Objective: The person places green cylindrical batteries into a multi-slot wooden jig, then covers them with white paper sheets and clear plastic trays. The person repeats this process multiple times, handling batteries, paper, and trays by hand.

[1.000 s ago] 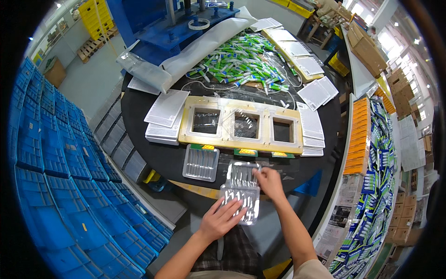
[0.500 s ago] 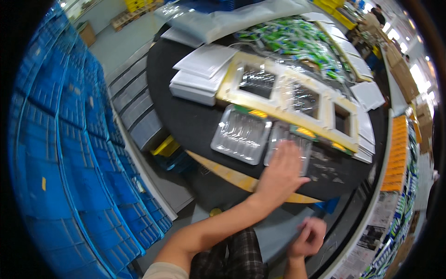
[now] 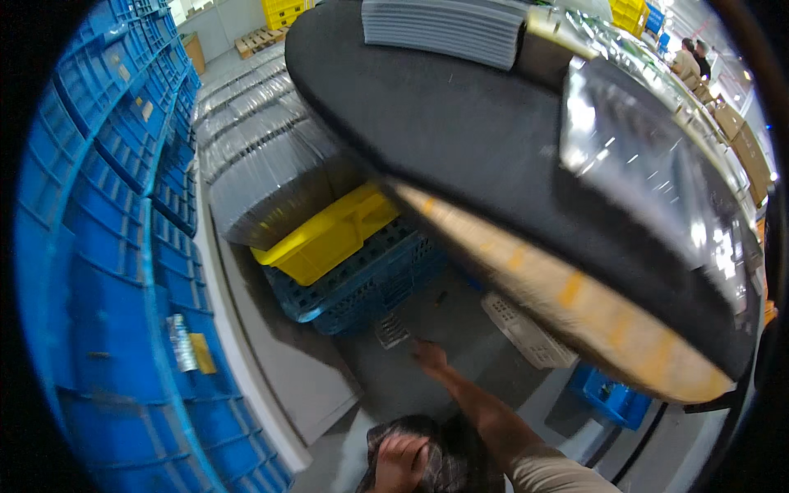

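Note:
My right hand (image 3: 430, 357) reaches down low to the floor under the round black table (image 3: 444, 107). Its fingertips are at the near edge of a small clear ridged plastic tray (image 3: 392, 331); blur and shade hide whether they touch it. My left hand (image 3: 403, 462) rests on my dark trousers at the knee, fingers loosely curled, with nothing visible in it. Above on the table lies a larger clear ridged plastic tray (image 3: 633, 156), partly smeared by motion. A stack of white cards (image 3: 444, 31) sits at the table's far edge.
Blue crates (image 3: 99, 271) wall off the left side. A yellow crate (image 3: 329, 234) sits on a dark blue basket (image 3: 362, 271) beside wrapped grey bundles (image 3: 275, 164). The table's edge overhangs a white perforated basket (image 3: 526, 333) and a blue bin (image 3: 610, 396).
The view has tilted down and closer to the table's edge. My left hand has left the clear tray on the table for my knee. My right hand has stretched down toward the floor.

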Demonstrator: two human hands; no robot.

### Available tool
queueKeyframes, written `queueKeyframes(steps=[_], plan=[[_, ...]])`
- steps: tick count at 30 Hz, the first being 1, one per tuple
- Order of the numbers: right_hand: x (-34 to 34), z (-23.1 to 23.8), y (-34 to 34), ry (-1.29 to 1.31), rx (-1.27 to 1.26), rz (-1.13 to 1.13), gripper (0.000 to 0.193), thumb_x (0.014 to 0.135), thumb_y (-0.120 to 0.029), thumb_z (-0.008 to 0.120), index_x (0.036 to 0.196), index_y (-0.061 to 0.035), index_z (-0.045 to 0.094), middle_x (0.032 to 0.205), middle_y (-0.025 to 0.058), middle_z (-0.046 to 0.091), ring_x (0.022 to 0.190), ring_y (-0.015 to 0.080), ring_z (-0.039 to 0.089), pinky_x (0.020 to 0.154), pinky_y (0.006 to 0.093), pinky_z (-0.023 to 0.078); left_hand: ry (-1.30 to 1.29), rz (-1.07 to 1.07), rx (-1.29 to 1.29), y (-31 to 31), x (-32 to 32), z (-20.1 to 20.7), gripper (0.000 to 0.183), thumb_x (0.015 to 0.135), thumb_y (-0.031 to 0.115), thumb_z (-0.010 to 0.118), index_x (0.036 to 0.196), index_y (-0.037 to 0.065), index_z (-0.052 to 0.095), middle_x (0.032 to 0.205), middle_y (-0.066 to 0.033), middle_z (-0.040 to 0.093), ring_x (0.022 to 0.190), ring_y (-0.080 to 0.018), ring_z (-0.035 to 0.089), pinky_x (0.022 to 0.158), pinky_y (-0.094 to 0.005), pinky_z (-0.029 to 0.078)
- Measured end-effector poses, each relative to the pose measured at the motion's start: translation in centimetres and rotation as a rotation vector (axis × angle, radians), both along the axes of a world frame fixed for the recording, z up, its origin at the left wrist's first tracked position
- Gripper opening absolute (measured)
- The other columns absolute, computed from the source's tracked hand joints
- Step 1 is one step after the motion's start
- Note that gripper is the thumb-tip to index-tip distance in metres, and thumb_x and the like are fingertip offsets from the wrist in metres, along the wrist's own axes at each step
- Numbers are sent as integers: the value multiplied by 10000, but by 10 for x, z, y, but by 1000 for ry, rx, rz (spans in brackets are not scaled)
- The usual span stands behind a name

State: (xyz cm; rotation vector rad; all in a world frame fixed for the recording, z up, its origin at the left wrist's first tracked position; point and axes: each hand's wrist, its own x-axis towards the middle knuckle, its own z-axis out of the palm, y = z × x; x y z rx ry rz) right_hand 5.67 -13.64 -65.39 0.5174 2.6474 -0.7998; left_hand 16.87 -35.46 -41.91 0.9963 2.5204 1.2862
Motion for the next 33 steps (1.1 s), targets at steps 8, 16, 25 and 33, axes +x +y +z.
queueKeyframes(steps=[8, 16, 25, 33], plan=[[-95, -111, -28, -360, 44, -121, 561, 949, -364, 658, 1367, -22, 508, 1225, 164, 608, 1078, 273, 598, 867, 415, 507, 399, 6, -39, -13, 9, -130, 219, 982, 127, 616, 1189, 65, 581, 1110, -161, 576, 898, -332, 564, 815, -500, 451], [16, 46, -2, 82, -635, -522, 266, 950, -156, 689, 1155, -21, 588, 934, 68, 651, 789, 151, 604, 657, 314, 496, -35, 188, -58, -11, -8, -44, 64, 884, 93, 672, 922, 61, 714, 970, -100, 704, 954, -328, 648, 877, -419, 509], [158, 448, 29, 88, -1040, -444, 295, 940, -181, 749, 1174, -26, 659, 865, 43, 694, 683, 82, 625, 560, 251, 510, -1140, 20, 587, 21, -48, 201, 604, 1102, 372, 439, 1548, -8, 295, 1289, -198, 636, 946, -236, 707, 778, -322, 583], [189, 718, 24, 538, 128, -69, 785, 837, -395, 783, 1427, 29, 484, 1481, 227, 484, 1373, 379, 476, 1166, 561, 345, -1128, 135, 379, 99, -49, 430, 352, 1048, 59, 489, 1375, -72, 482, 1056, -198, 700, 779, -248, 747, 649, -330, 625]])
